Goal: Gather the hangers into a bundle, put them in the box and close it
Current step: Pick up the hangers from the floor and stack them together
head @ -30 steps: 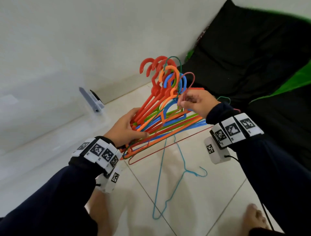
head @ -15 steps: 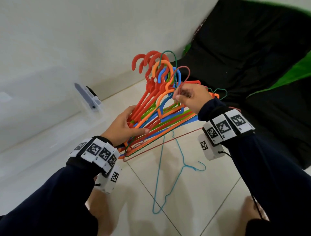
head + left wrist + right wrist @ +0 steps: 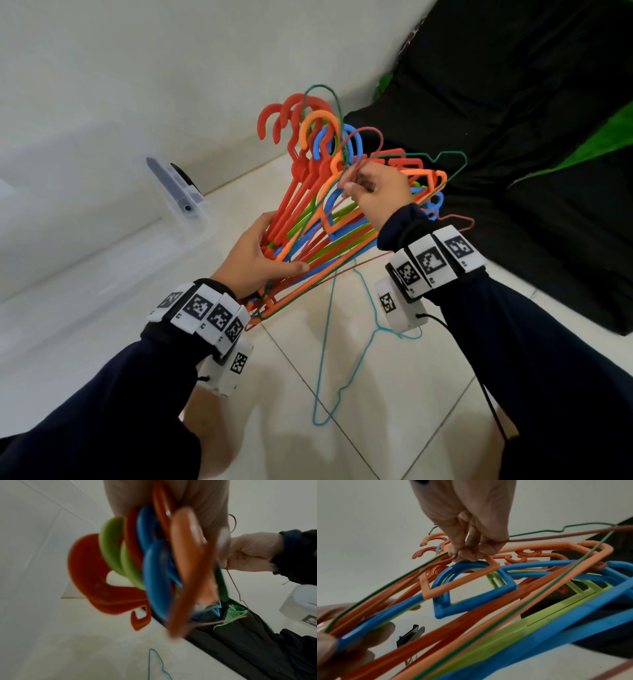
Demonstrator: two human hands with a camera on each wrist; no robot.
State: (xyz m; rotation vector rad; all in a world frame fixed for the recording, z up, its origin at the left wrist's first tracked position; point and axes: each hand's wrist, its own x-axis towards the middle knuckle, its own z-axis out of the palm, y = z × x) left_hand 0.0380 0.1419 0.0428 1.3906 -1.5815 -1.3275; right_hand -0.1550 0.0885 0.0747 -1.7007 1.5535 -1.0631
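The floor (image 3: pixel 404 387) is pale glossy tile with thin grey grout lines crossing it. A light blue wire hanger (image 3: pixel 346 356) lies flat on it, its hook pointing right. A clear plastic box (image 3: pixel 102 260) (with a grey latch at its end) sits on the tiles at the left, along the wall. A black and green cloth (image 3: pixel 534 137) covers the floor at the right.

Bundle of red, orange, blue and green plastic hangers (image 3: pixel 318 219) plus thin green and reddish wire hangers, held off the floor, fanned and tilted, hooks pointing up and away. Light blue thin wire hanger (image 3: pixel 337 359) lies flat on the white tile floor below the bundle. Clear plastic box (image 3: pixel 102 260) at left, grey latch at its corner.
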